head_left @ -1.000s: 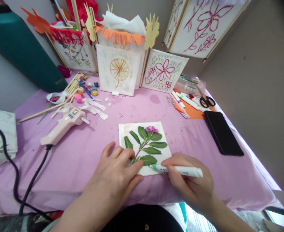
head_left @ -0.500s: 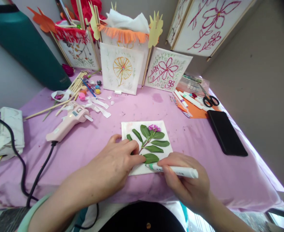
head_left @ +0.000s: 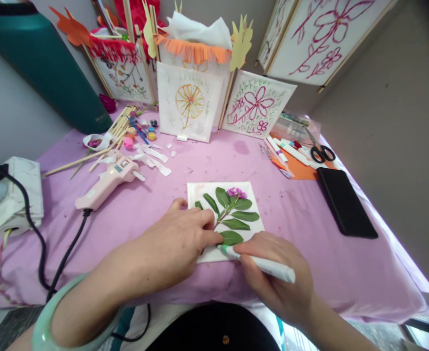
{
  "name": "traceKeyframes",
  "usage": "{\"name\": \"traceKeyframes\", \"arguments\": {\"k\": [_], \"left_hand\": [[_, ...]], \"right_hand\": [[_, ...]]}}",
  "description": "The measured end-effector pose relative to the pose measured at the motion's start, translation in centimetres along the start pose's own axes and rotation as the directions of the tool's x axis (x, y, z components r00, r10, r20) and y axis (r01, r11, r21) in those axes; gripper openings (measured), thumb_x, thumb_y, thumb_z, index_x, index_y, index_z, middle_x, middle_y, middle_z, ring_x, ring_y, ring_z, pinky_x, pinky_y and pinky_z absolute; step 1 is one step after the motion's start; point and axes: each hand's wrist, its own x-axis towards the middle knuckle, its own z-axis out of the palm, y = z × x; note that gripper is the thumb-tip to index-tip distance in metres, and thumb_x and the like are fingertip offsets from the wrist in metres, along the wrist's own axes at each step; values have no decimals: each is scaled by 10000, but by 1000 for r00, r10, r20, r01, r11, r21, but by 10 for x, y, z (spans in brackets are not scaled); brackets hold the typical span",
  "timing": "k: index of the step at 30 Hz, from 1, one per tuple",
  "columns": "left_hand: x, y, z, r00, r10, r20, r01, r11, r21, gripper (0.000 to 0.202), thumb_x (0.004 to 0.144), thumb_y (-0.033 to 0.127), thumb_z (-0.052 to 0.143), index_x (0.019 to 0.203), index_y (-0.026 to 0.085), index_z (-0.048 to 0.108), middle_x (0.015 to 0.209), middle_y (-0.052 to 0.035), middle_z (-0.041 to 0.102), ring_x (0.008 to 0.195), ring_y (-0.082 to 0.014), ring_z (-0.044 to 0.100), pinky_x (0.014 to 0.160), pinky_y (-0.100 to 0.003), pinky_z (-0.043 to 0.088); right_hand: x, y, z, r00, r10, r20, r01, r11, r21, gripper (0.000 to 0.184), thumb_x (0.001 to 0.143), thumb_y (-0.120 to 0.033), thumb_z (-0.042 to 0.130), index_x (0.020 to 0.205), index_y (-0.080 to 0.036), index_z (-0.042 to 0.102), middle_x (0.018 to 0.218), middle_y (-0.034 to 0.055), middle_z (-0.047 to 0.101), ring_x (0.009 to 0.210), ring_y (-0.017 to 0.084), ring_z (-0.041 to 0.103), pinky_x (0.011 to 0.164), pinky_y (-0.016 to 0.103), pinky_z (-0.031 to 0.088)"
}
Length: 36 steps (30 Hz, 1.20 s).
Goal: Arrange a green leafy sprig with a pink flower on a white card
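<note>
A flower sprig with green leaves (head_left: 236, 224) and a small pink-purple bloom lies on a white canvas square (head_left: 198, 189). My left hand (head_left: 185, 236) is on the canvas, its fingers curled and holding the sprig down, the thumb at the lowest leaf. In my right hand (head_left: 282, 273) is a white marker (head_left: 269, 265) with a green tip end, gripped like a pen. The tip meets the canvas close beside the edge of the lowest leaf, near my left thumb. My left fingertips and the lower stem are partly hidden.
A pink glue gun (head_left: 107, 183), wooden sticks (head_left: 121, 124) and a teal bottle (head_left: 49, 63) are on the left. Decorated panels (head_left: 188, 102) stand at the back. Right are loose markers (head_left: 295, 151), scissors (head_left: 322, 153) and a black phone (head_left: 346, 202). A cord (head_left: 71, 248) hangs over the front edge.
The marker tip has shifted slightly left along the edge of the lowest leaf, and its back end has dropped lower. The left hand stays on the sprig. The whole view has shifted slightly.
</note>
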Motion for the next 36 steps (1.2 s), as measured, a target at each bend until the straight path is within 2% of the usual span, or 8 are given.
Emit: {"name": "traceKeyframes", "arguments": {"k": [8,19,36], "left_hand": [[2,1,-5,999,-20,42,20,1000,1,387,777,4,447,934,273,677,890,13,588,780,-133,566,807,-350,327],[1,-2,1,999,-9,40,9,1000,-8,393,720,9,483,937,273,679,915,8,595,810,-152,574,807,-374,306],[1,-2,4,999,-19,38,20,1000,-13,253,831,102,500,875,274,681,904,8,586,809,-145,549,802,-359,288]], "right_hand": [[-3,2,3,996,-85,-11,85,996,-17,204,801,-75,566,972,-172,619,714,35,686,590,148,600,544,281,482],[-5,2,6,986,-142,83,145,989,-31,149,826,-104,560,955,-156,615,698,45,675,586,160,605,537,302,483],[-6,4,9,968,-203,146,192,978,82,157,802,-89,570,948,-143,586,757,47,690,610,159,593,545,302,462]]}}
